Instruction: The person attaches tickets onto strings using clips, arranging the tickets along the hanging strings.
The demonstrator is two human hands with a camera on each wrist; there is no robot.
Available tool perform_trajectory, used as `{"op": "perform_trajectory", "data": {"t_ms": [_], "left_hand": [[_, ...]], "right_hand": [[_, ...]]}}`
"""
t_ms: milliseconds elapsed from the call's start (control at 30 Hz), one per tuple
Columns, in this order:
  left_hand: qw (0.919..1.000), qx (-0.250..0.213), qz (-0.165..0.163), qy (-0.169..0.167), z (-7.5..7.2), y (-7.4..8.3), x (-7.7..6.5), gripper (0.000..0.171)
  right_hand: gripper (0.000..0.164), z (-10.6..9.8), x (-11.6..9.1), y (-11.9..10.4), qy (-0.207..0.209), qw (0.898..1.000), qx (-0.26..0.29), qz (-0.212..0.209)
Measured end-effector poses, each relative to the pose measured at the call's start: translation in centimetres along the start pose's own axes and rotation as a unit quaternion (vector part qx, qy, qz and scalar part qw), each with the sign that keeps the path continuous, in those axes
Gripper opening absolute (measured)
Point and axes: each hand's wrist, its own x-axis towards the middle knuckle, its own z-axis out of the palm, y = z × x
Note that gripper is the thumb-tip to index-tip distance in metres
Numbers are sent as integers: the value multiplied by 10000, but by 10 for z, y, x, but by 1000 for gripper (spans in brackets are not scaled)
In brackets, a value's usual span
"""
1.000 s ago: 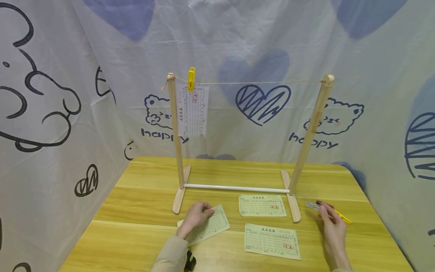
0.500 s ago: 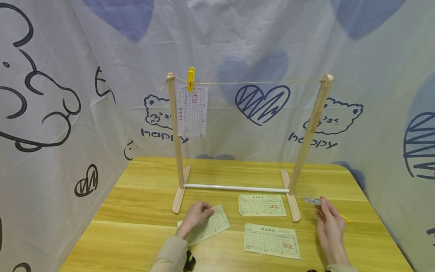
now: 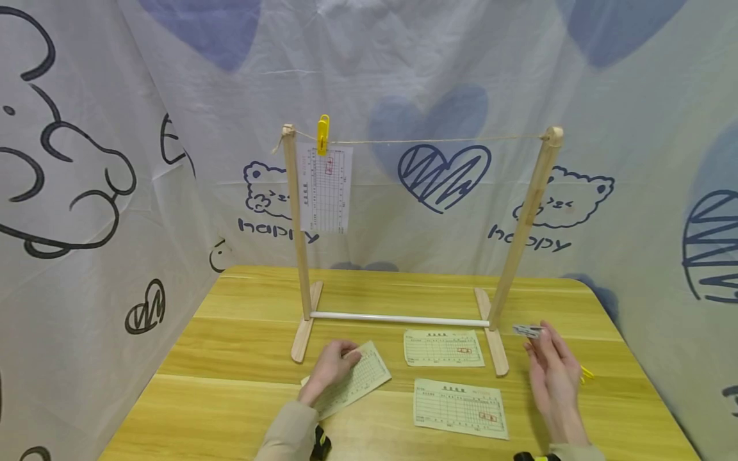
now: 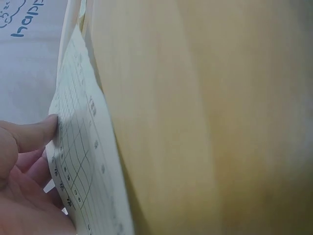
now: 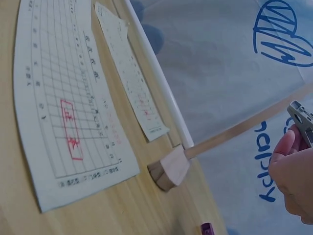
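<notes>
My left hand point(image 3: 331, 371) pinches a pale green printed form point(image 3: 369, 376) between thumb and fingers. In the left wrist view the form point(image 4: 85, 156) is slightly bent, its edge tilted against the wooden tabletop. On the right, my right hand point(image 3: 556, 381) grips a grey clothespin point(image 3: 526, 330), held up beside the rack's right foot. The right wrist view catches only the end of this clothespin point(image 5: 303, 117) and some curled fingers. Two more forms, one at the back point(image 3: 444, 349) and one nearer point(image 3: 460, 408), lie flat between the hands.
A wooden rack point(image 3: 523, 237) with a string point(image 3: 438, 139) stands at the back. One form point(image 3: 331, 198) hangs from the string by a yellow clothespin point(image 3: 323, 136). Behind my right hand lies a yellow clothespin point(image 3: 587, 372); a dark purple one point(image 5: 207, 229) shows in the right wrist view.
My right hand has lifted the grey clothespin off the table and moved it slightly back and left. The left hand stays nearly still; its form's far corner has risen a little.
</notes>
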Motion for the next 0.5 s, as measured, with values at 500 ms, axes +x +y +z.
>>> {"op": "perform_trajectory", "data": {"t_ms": [500], "left_hand": [[9950,-642,59,759,2,7,4,17]], "right_hand": [[22,20,-3,1,-29,9996,277,-71]]}}
